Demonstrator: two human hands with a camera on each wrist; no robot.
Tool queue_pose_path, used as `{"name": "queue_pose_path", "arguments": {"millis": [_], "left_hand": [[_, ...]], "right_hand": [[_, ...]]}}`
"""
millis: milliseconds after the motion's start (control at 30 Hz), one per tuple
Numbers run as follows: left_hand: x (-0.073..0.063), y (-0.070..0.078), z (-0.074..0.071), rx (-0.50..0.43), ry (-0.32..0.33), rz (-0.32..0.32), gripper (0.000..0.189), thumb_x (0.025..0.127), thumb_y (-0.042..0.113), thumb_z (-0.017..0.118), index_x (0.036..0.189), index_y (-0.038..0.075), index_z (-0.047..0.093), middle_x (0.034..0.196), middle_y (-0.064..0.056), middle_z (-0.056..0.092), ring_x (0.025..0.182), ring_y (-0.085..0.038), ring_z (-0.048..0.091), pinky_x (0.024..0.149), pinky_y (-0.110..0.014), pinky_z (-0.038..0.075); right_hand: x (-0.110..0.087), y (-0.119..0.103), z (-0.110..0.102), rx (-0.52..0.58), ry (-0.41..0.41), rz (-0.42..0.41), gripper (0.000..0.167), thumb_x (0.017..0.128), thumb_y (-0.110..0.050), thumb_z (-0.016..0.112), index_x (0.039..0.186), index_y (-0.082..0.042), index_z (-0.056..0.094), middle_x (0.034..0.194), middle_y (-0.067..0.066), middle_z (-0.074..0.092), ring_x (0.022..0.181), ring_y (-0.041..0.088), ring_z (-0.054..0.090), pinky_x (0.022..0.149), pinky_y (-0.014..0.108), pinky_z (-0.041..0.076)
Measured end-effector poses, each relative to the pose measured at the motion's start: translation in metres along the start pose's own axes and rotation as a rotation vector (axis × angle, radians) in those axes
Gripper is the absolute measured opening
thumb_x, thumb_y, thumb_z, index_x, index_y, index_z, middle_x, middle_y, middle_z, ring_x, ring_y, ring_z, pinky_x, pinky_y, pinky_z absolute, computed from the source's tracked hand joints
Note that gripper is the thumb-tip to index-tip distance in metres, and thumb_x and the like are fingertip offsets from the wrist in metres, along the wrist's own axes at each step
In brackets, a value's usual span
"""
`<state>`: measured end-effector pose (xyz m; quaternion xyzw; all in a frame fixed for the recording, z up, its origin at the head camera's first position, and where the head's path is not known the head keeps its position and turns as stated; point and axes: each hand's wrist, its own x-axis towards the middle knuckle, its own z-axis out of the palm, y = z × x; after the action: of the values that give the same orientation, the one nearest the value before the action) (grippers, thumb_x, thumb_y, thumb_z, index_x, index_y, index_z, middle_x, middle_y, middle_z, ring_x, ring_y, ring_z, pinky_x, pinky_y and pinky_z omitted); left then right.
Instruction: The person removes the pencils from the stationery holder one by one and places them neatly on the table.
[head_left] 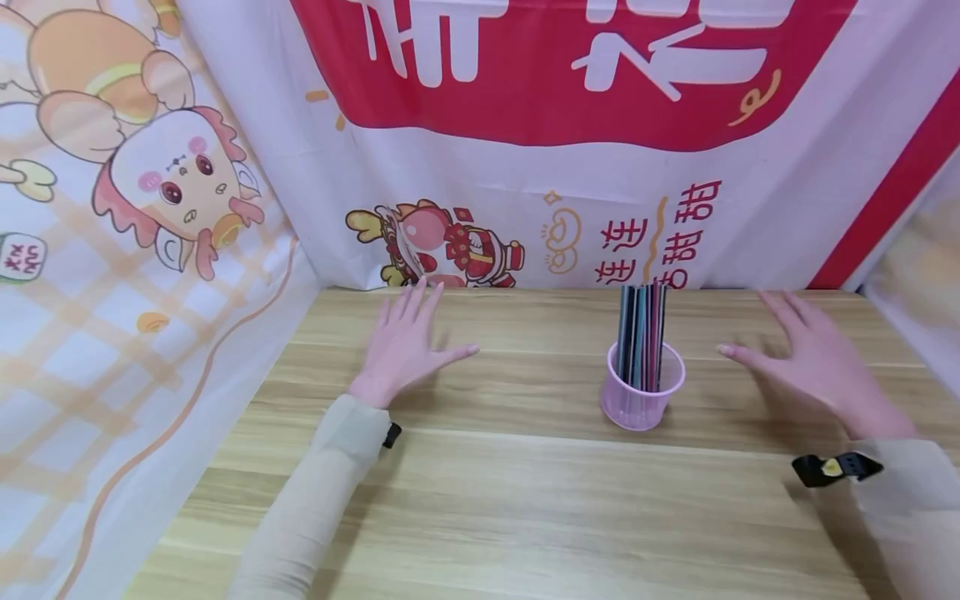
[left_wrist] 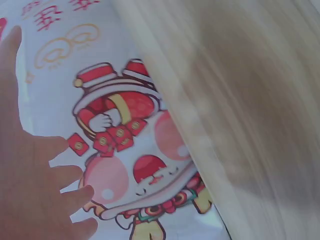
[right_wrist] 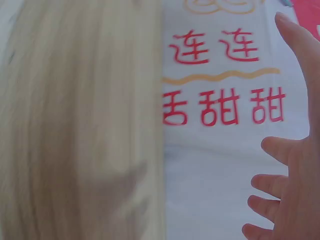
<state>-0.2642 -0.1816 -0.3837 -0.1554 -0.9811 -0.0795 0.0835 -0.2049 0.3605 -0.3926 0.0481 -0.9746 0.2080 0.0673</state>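
Observation:
A pink cup (head_left: 634,410) stands upright on the wooden table, right of the middle. In it is a bundle of thin, dark and coloured sticks (head_left: 642,337), their kind too fine to make out. To the left, well apart from the cup, my left hand (head_left: 402,344) is held over the table with fingers spread. My right hand (head_left: 813,360) is on the other side of the cup, thumb pointing toward it, holding nothing. Both wrist views show the left hand (left_wrist: 40,175) and the right hand (right_wrist: 295,180) with straight, separated fingers.
The wooden table (head_left: 525,517) has its back edge against a white and red printed cloth (head_left: 465,158). Another cloth with cartoon figures (head_left: 172,333) hangs along the left side. Black straps (head_left: 836,469) sit at the wrists.

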Motion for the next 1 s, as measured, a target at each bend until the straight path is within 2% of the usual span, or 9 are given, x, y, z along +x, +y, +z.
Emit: {"name": "queue_pose_path", "arguments": {"millis": [67,200,400,533,633,733,867,1000], "left_hand": [[0.001,0.006,-0.002,-0.079,0.013,-0.001,0.117,0.079,0.093,0.041,0.165,0.022,0.006,0.169,-0.003,-0.003,0.154,-0.026,0.001,0.124,-0.052,0.0],[0.003,0.019,-0.007,-0.293,0.03,-0.03,0.108,0.084,0.087,0.047,0.165,0.025,0.008,0.169,0.003,0.001,0.154,-0.023,0.006,0.124,-0.054,0.009],[0.005,0.04,-0.009,-0.649,0.057,-0.103,0.097,0.085,0.08,0.058,0.162,0.036,0.02,0.167,0.004,0.022,0.151,-0.025,0.022,0.118,-0.063,0.021],[0.009,0.055,-0.006,-0.85,0.081,-0.095,0.09,0.084,0.071,0.069,0.158,0.036,0.033,0.162,0.003,0.035,0.147,-0.021,0.032,0.118,-0.057,0.027],[0.011,0.067,-0.003,-0.951,0.095,-0.069,0.087,0.083,0.065,0.075,0.155,0.03,0.041,0.158,0.002,0.041,0.144,-0.017,0.037,0.119,-0.049,0.03],[0.015,0.079,0.001,-1.03,0.1,-0.039,0.082,0.084,0.056,0.079,0.152,0.025,0.047,0.155,0.004,0.046,0.141,-0.013,0.041,0.119,-0.041,0.032],[0.018,0.095,0.006,-1.113,0.102,-0.008,0.078,0.084,0.047,0.083,0.15,0.02,0.051,0.149,0.005,0.052,0.136,-0.009,0.047,0.116,-0.03,0.034],[0.02,0.11,0.011,-1.146,0.089,0.028,0.078,0.084,0.04,0.085,0.148,0.014,0.052,0.147,0.003,0.055,0.133,-0.01,0.05,0.114,-0.027,0.037]], "right_hand": [[0.0,-0.005,-0.004,0.044,0.009,-0.013,0.101,0.093,-0.059,0.064,0.164,-0.014,0.009,0.165,0.03,0.005,0.147,0.055,0.005,0.104,0.084,0.012],[-0.004,-0.016,-0.01,0.152,0.008,-0.021,0.093,0.098,-0.052,0.063,0.164,-0.015,0.01,0.166,0.027,0.008,0.148,0.053,0.007,0.107,0.082,0.01],[-0.01,-0.03,-0.011,0.305,0.015,-0.001,0.086,0.099,-0.046,0.064,0.165,-0.021,0.014,0.166,0.023,0.013,0.148,0.051,0.011,0.108,0.081,0.012],[-0.013,-0.041,-0.01,0.39,0.01,0.023,0.086,0.096,-0.045,0.069,0.164,-0.03,0.018,0.167,0.015,0.017,0.149,0.048,0.014,0.11,0.079,0.014],[-0.014,-0.051,-0.007,0.433,-0.006,0.022,0.089,0.092,-0.044,0.075,0.162,-0.034,0.022,0.167,0.01,0.022,0.15,0.044,0.018,0.111,0.076,0.017],[-0.014,-0.06,-0.002,0.445,-0.029,0.001,0.091,0.088,-0.042,0.081,0.161,-0.033,0.028,0.165,0.006,0.029,0.149,0.042,0.023,0.113,0.073,0.021],[-0.015,-0.069,0.007,0.477,-0.062,-0.032,0.092,0.084,-0.037,0.086,0.16,-0.025,0.034,0.162,0.005,0.036,0.147,0.039,0.029,0.114,0.066,0.027],[-0.016,-0.076,0.018,0.518,-0.088,-0.071,0.091,0.082,-0.03,0.088,0.158,-0.017,0.039,0.158,0.008,0.041,0.145,0.037,0.034,0.115,0.061,0.03]]}}
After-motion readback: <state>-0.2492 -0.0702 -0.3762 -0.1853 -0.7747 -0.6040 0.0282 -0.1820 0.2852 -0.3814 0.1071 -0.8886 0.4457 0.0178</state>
